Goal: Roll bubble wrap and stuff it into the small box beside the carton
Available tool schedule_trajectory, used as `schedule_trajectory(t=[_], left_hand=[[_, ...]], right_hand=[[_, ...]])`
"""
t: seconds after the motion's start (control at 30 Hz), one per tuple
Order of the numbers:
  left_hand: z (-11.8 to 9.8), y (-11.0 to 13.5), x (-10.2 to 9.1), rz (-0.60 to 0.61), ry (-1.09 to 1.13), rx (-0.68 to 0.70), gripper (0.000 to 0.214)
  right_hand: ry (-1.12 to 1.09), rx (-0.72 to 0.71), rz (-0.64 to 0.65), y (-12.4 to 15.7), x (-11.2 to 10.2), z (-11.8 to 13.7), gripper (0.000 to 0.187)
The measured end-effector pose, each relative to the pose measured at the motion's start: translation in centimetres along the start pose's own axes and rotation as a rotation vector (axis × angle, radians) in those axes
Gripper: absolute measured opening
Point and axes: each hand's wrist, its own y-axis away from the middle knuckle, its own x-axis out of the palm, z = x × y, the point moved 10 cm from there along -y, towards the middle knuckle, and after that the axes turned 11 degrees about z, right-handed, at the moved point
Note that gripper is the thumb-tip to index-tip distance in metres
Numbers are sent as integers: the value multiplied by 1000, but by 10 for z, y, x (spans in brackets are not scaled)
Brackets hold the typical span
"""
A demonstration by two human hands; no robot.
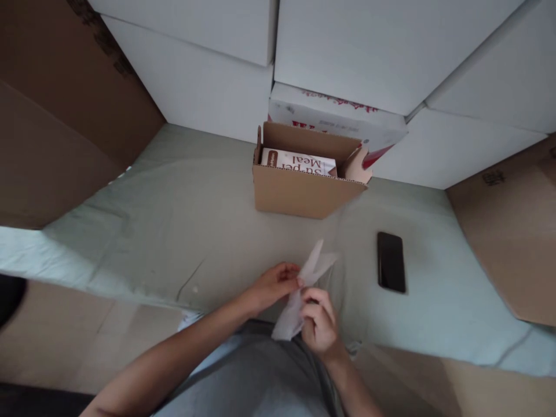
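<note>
Over the pale green cloth (174, 220), near of the open cardboard box (304, 194), left hand (275, 284) and right hand (319, 324) have fingers clamped on a crumpled white wrapper (315, 266), long axis near-left to far-right, free tip pointing far-right, black phone (391, 262) lying to its right.

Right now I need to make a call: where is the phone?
In the head view the phone lies flat on the pale sheet, right of the right hand and its white paper, below-right of the cardboard box.

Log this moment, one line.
left hand: holds white paper | right hand: same paper | cardboard box: open, carton inside | phone: on cloth
</note>
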Motion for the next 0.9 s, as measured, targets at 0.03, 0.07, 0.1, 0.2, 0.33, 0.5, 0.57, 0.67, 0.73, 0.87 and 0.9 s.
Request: schedule_trajectory(t=[0.03,0.07,0.1,0.2,0.33,0.5,0.57,0.67,0.73,0.87,0.9], left_hand=[[0,1,0,-3,9,22,36],[0,3,-3,-18,35,42,32],[1,4,-7,-48,70,53,29],[7,11,-32,-198,140,64,26],[-6,21,-74,-413,-5,228,26],[-28,24,-86,-465,-329,409,49],[-31,22,-80,-441,-427,431,51],[-28,15,-72,-379,-384,438,49],[-20,8,-69,-333,-285,421,47],[-15,3,-67,-340,-242,467,48],[-19,7,-67,-370,-298,506,49]], right_hand=[[-21,-16,31,-1,5,2,25],[-35,-23,42,-1,7,2,24],[-42,-24,37,-1,6,2,23],[-25,14,-15,4,-4,-7,20],[50,169,-70,12,-15,-38,17],[33,330,-5,18,-1,-73,22],[-9,374,-21,19,0,-78,21],[-57,404,-38,15,1,-75,22],[-102,416,15,9,8,-70,28],[-55,383,152,-6,26,-57,33],[6,365,171,-10,29,-54,33]])
